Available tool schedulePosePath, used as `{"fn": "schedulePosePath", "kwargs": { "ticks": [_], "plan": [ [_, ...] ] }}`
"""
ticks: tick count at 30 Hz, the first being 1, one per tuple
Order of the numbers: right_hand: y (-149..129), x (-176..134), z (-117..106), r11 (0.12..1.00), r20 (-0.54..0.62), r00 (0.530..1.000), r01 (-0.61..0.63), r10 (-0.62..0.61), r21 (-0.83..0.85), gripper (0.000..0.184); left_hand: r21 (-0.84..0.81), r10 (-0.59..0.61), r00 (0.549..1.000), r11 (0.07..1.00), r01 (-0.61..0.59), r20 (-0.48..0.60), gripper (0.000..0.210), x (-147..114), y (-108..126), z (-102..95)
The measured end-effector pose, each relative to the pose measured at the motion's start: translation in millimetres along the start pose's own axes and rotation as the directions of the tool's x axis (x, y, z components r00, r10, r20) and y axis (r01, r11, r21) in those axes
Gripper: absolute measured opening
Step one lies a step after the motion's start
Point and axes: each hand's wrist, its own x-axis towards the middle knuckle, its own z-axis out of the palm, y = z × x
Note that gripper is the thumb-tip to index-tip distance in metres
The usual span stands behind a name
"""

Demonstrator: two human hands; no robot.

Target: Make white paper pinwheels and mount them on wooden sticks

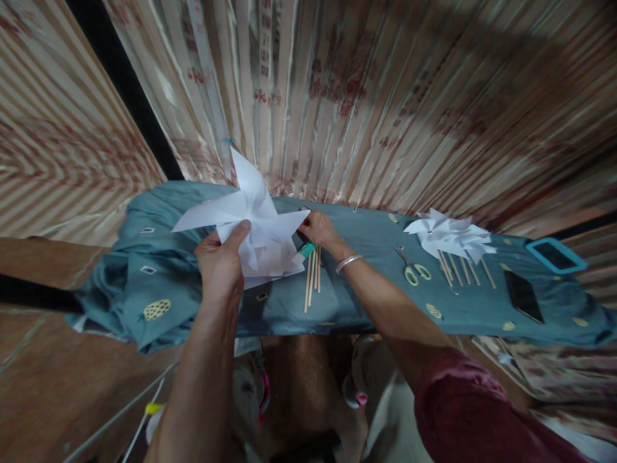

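My left hand [222, 257] pinches a white paper pinwheel [250, 200] near its middle, thumb on top, above the cloth-covered table. Below it lie more folded white paper pieces [270, 257]. My right hand [319, 228], with a bangle at the wrist, is closed at the tip of the pinwheel's right blade. Its fingertips are partly hidden, and what they hold I cannot make out. Just under that hand lies a small green item [307, 249], beside several thin wooden sticks [312, 276].
Scissors [411, 267] with pale green handles lie right of my right arm. Farther right are finished pinwheels [450, 235] on sticks, a dark phone [524, 296] and a blue-framed object [556, 255]. A pleated curtain [332, 96] hangs behind the table [361, 308].
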Motion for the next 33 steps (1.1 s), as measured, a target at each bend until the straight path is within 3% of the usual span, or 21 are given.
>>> {"fn": "schedulePosePath", "kwargs": {
  "ticks": [13, 23, 33],
  "plan": [
    [-3.1, -8.8, -0.9, 0.987, 0.016, 0.993, 0.119, -0.118, -0.103, 0.034, -0.033, -0.006, 1.000, 0.999, 0.006, -0.009, 0.025, 2.8, -4.3, 6.3],
    [-2.3, 7.8, -10.4, 0.967, 0.103, 0.980, 0.184, -0.167, -0.178, 0.030, 0.020, 0.005, 1.000, 1.000, -0.005, -0.026, 0.025, 6.4, -3.6, 3.6],
    [-4.1, 11.6, -9.3, 0.952, 0.118, 0.980, 0.184, -0.160, -0.244, 0.032, 0.035, 0.027, 0.999, 0.999, -0.026, -0.023, 0.024, 5.1, -3.3, 3.1]
  ]
}}
